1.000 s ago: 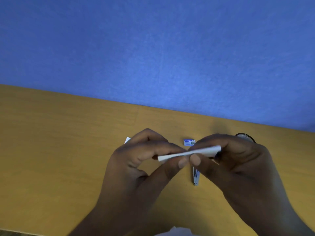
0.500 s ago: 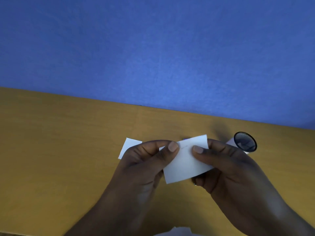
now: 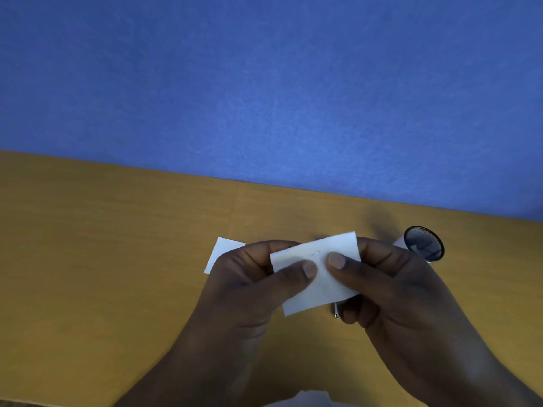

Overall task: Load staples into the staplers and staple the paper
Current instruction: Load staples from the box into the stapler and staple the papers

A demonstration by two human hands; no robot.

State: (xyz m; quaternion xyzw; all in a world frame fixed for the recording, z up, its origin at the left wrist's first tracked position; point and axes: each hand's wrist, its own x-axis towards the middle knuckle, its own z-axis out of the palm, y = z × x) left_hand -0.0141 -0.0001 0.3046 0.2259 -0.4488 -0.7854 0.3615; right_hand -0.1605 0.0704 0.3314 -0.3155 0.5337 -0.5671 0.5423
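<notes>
**Paper turned face-up, staple on show**

Paper (image 3: 320,292) that was held edge-on a second ago now faces the camera, lifted just above the table (image 3: 117,245). The left hand (image 3: 244,277) and right hand (image 3: 390,283) both grasp it, thumbs pressed on its front and fingers curled behind. Over the last half second the thumbs have drawn closer together, and they now sit just below a small staple (image 3: 316,254) near the top edge.

That reads as a check: this piece looks stapled, and the person seems to be confirming that the staple holds. The little box seen earlier is now hidden behind the sheet. A slim metal tool (image 3: 337,312), probably a stapler, peeks out below the paper, beside the right fingers. A second paper piece (image 3: 223,254) lies on the table behind the left hand, perhaps next in line.
</notes>
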